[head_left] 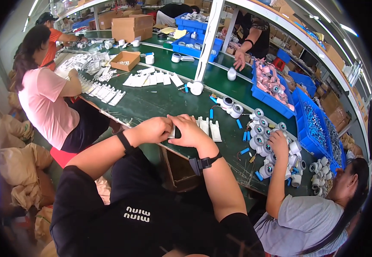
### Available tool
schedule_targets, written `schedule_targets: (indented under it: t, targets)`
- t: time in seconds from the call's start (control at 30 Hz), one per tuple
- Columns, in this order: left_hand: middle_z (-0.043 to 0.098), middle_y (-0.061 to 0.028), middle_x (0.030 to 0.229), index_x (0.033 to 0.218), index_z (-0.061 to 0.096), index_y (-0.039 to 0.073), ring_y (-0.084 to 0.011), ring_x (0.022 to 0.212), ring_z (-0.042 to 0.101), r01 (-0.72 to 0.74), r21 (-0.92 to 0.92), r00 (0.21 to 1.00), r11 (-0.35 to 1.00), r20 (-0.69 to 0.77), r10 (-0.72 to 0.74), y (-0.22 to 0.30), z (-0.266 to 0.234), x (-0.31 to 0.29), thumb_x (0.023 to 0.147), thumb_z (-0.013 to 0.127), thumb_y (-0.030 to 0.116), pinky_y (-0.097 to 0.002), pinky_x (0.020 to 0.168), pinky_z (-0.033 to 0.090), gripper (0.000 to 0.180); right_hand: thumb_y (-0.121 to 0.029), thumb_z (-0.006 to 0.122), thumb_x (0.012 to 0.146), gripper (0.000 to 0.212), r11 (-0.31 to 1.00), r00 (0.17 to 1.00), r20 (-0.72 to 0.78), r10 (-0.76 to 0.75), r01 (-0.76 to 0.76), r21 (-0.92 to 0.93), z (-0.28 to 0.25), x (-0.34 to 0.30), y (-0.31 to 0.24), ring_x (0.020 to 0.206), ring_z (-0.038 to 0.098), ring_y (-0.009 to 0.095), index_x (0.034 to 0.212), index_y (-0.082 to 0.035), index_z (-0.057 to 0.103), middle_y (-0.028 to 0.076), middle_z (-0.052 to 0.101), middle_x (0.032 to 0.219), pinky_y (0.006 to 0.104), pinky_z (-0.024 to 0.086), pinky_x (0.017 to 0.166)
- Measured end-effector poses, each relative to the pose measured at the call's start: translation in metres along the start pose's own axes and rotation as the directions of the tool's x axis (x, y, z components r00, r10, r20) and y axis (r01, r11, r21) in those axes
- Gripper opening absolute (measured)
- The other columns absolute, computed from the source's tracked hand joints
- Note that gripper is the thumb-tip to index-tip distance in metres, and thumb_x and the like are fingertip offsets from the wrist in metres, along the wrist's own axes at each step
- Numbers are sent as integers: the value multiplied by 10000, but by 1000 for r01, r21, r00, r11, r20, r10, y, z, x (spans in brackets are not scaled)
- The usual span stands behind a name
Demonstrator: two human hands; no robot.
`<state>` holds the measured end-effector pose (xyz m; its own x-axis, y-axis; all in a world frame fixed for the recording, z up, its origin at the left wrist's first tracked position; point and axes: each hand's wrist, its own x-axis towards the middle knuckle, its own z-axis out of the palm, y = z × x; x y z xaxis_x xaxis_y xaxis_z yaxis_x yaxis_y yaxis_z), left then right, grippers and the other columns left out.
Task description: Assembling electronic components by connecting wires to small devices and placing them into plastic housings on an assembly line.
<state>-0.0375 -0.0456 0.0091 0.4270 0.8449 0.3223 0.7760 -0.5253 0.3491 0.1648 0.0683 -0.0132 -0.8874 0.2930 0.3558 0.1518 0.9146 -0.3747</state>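
Observation:
At the near edge of the green workbench (pixel 151 102), my left hand (pixel 156 129) is closed, its fingers pinching a narrow white plastic part (pixel 172 132). My right hand (pixel 188 131) meets it from the other side, thumb and fingers bent round the same part. Most of that part is hidden by my fingers. Just right of my right hand, several flat white plastic casings (pixel 215 131) lie in a row on the bench. A white round-headed unit (pixel 196 88) with a blue piece beside it rests further back.
On the right, a co-worker's hand (pixel 279 143) is over clustered white round units (pixel 259 140), with blue cylinders nearby. Blue bins (pixel 254 92) hold pink parts and blue cylinders. A pink-shirted person (pixel 44 92) sits left by piled white parts (pixel 83 62). A metal post (pixel 207 47) rises behind the bench.

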Motion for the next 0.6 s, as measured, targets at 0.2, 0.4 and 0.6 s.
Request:
schedule_targets:
  t: [0.2, 0.4, 0.6]
  targets:
    - [686, -159, 878, 741, 716, 26, -388, 809, 689, 15, 21, 998, 1000, 67, -16, -10, -4, 13, 756, 729, 46, -477, 723, 559, 28, -419, 955, 674, 1091, 999, 999, -7, 32, -32, -35, -4, 5, -9, 1274, 591, 333, 1577, -15, 496, 148, 724, 1269, 470, 382, 1114]
    - [676, -166, 881, 711, 708, 25, -390, 842, 694, 10, 188, 983, 982, 176, -44, -4, -5, 26, 733, 758, 95, -485, 739, 567, 89, -418, 965, 681, 1261, 998, 998, -26, 53, -53, -22, 3, 7, 0, 1257, 599, 362, 1674, -1, 310, 182, 718, 1247, 496, 359, 1131]
    - [683, -166, 913, 726, 704, 16, -365, 884, 699, -47, 229, 981, 972, 193, 2, -12, -3, 26, 745, 752, 104, -476, 774, 578, 102, -382, 962, 707, 1262, 997, 998, 3, 70, -70, -31, 0, 5, -4, 1272, 581, 367, 1687, 9, 269, 153, 717, 1260, 490, 342, 1163]
